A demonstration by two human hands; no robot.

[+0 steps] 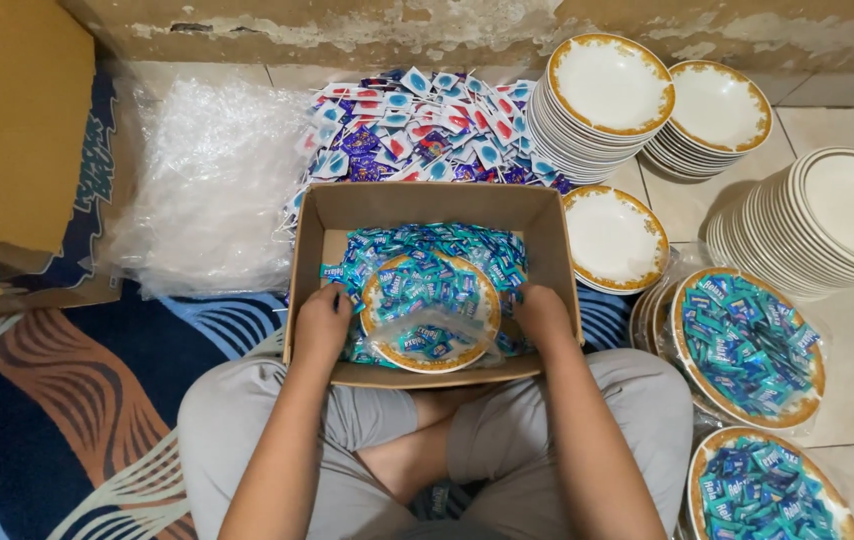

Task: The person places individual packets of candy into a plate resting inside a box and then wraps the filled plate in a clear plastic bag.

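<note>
A brown cardboard box (pixel 309 262) sits on the floor in front of my crossed legs, filled with small teal candy sachets (pixel 417 243). Inside it lies a gold-rimmed white plate (pixel 431 308) heaped with the same sachets, partly covered by clear plastic wrap. My left hand (pixel 322 322) rests in the box at the plate's left edge, fingers curled among the sachets. My right hand (pixel 542 312) is at the plate's right edge, fingers curled down; what either hand grips is hidden.
Behind the box lies a pile of red, white and blue sachets (pixel 417 125). Stacks of gold-rimmed plates (pixel 602 95) and plain plates (pixel 837 215) stand right. Two wrapped plates of teal sachets (pixel 747 345) lie at right. Clear plastic sheeting (pixel 202 180) and a large carton (pixel 17 140) lie left.
</note>
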